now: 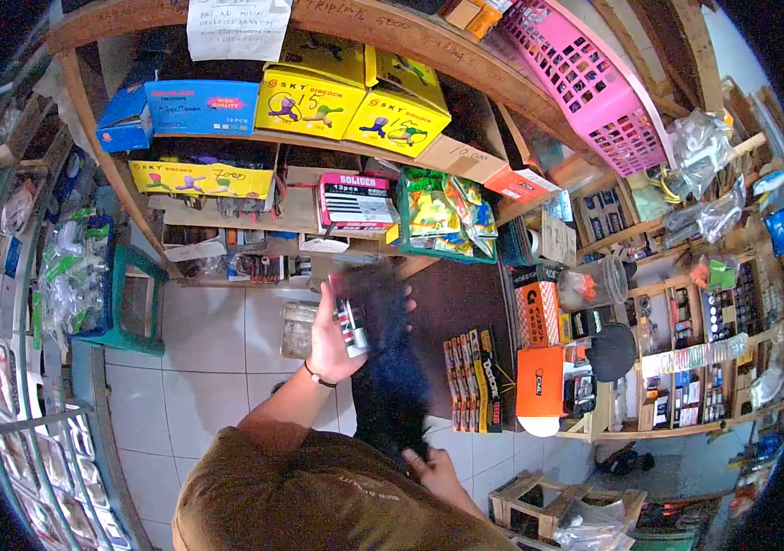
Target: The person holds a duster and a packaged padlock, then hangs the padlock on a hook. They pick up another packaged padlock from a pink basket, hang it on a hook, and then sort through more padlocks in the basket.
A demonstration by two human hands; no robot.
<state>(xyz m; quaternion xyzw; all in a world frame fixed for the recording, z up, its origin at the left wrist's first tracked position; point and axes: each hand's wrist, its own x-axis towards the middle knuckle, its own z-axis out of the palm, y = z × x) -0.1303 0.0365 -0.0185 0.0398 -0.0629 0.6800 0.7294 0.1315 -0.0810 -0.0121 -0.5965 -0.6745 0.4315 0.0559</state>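
Dark box-like pack [366, 296] gripped in your left hand [329, 347], beside the bench [461, 296].
It looks light, stiff, perhaps slick; its long sides suit thumb and fingers. Your right hand [436, 471] is low by your dark trousers [386, 411]; I cannot tell whether it holds anything.

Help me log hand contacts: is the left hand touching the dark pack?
Touching. The head view shows the dark pack held in the left hand, with the thumb at one side and fingertips showing past the other.
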